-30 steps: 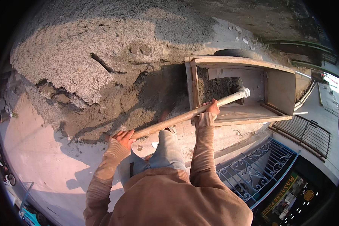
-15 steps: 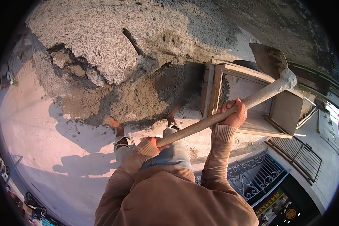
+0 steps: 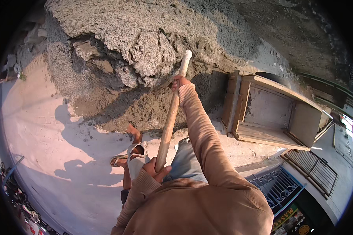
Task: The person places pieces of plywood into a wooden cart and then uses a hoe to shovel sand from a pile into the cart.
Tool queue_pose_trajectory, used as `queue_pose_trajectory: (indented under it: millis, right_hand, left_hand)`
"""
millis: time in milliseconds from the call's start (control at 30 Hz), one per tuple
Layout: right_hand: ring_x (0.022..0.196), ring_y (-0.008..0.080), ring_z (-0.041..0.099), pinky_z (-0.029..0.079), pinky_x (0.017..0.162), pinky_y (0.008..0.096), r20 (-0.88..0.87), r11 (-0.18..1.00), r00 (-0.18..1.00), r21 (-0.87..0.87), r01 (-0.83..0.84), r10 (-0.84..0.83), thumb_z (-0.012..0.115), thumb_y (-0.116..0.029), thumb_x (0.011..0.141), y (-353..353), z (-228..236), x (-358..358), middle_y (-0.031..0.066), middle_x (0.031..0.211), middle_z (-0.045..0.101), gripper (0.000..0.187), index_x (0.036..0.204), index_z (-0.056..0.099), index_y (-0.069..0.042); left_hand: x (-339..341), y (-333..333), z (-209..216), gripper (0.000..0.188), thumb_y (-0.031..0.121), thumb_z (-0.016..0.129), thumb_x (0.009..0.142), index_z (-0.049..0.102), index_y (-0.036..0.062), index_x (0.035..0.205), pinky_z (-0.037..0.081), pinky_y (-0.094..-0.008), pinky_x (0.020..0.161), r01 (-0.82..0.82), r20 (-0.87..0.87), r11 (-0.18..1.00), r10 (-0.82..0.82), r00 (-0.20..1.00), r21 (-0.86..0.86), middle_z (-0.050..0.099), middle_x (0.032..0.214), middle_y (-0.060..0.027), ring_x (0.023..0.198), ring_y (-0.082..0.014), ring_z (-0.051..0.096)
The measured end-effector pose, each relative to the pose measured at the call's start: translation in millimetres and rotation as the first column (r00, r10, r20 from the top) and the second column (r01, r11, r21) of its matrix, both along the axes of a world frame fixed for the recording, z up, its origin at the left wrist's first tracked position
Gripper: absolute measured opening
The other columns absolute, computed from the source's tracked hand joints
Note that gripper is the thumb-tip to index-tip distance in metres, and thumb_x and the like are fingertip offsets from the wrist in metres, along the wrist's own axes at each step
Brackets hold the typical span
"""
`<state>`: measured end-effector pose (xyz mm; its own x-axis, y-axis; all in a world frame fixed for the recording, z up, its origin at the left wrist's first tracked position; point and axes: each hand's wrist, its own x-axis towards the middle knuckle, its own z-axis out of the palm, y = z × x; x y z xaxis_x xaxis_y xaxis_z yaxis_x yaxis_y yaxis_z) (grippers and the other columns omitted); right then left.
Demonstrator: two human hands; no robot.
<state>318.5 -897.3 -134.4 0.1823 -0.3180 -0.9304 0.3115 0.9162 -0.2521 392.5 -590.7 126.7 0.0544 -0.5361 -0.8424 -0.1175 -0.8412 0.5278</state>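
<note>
Both my hands are closed round the long wooden handle of a hoe (image 3: 169, 125). My left hand (image 3: 153, 169) grips its lower end close to my waist. Farther up the handle, my right hand (image 3: 180, 83) is wrapped round it with the arm stretched forward. The hoe's head end rests at the large heap of grey sand and gravel mix (image 3: 145, 51), and its blade is hidden in or behind the material. Darker damp mix (image 3: 141, 105) spreads in front of my feet.
An open wooden box (image 3: 270, 102) lies to the right of the heap. Another person's bare leg and sandal (image 3: 117, 159) show beside my left side. A blue metal railing (image 3: 278, 186) and a barred gate (image 3: 312, 166) stand at the lower right. Parked motorbikes (image 3: 25, 207) are at the lower left.
The hoe has swung from above the wooden box at the right, blade raised, leftward and down onto the heap. My right arm has extended forward with it.
</note>
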Motion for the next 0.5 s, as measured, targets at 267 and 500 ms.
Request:
queue_pose_trajectory:
  millis: [267,500]
  right_hand:
    - [0.046,0.0118,0.043,0.043,0.048,0.0287,0.4,0.885,0.881,0.464,0.044,-0.253,0.054,-0.007,0.086,-26,34,-158,-0.0022,0.053,0.041,0.018,0.072,0.043,-0.01]
    - [0.049,0.0123,0.047,0.045,0.049,0.0286,0.336,0.778,0.759,0.532,0.335,-0.557,0.054,-0.006,0.083,49,111,-314,-0.0005,0.053,0.045,0.017,0.069,0.045,-0.01]
  left_hand:
    - [-66,-99,109,0.1,0.058,0.064,0.083,0.012,0.0017,0.148,0.049,-0.0228,0.053,-0.226,-0.834,0.961,-0.01,0.552,-0.161,0.064,0.105,-0.0165,0.072,-0.0149,0.064]
    - [-128,-130,168,0.07,0.052,0.062,0.087,0.039,0.0001,0.127,0.048,-0.0222,0.053,0.07,-0.911,0.993,-0.115,0.397,-0.095,0.061,0.095,-0.0081,0.071,-0.0114,0.06]
